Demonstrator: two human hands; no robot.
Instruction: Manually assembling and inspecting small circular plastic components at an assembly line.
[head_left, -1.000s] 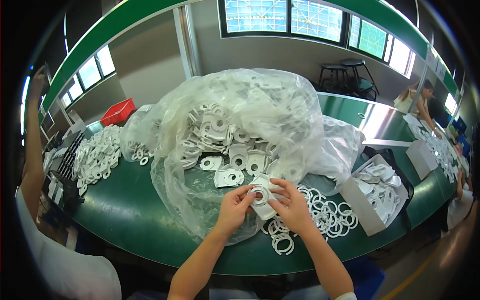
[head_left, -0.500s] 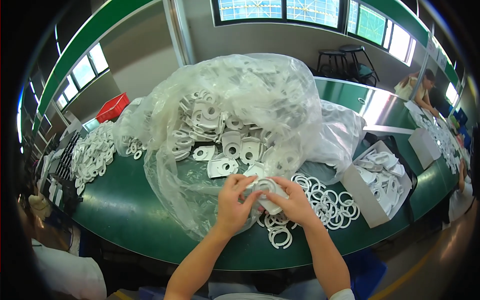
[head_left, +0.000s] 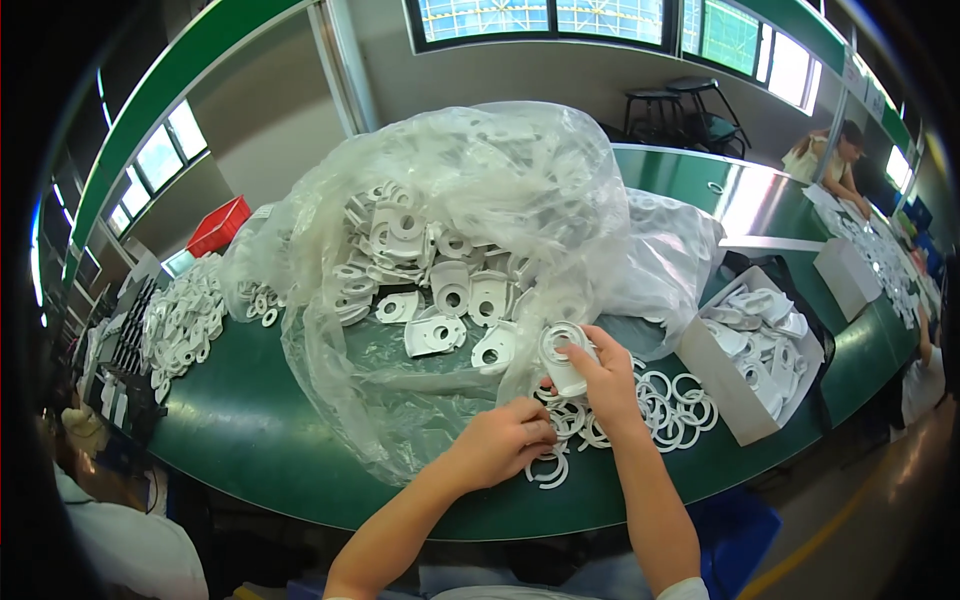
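Note:
My right hand (head_left: 605, 375) grips a white plastic part (head_left: 567, 372) with a round, ringed opening, thumb on its face, above a pile of loose white rings (head_left: 660, 412). My left hand (head_left: 505, 440) is at the pile's left edge, its fingers curled together and pointing down among the rings; what they pinch, if anything, is hidden. Beyond the hands, a large clear plastic bag (head_left: 480, 150) lies with its mouth towards me, full of similar white parts (head_left: 400, 235). A few of those parts, such as a flat one (head_left: 435, 335), lie at its mouth.
A cardboard box (head_left: 720, 395) of white parts stands on the green table (head_left: 250, 440) at the right. Leftward lie a heap of white parts (head_left: 185, 320) and a red basket (head_left: 218, 225). Another person (head_left: 840, 165) sits at the far right.
My left hand has let go of the white part and moved down to the rings. My right hand now holds the part alone, slightly raised and turned upright.

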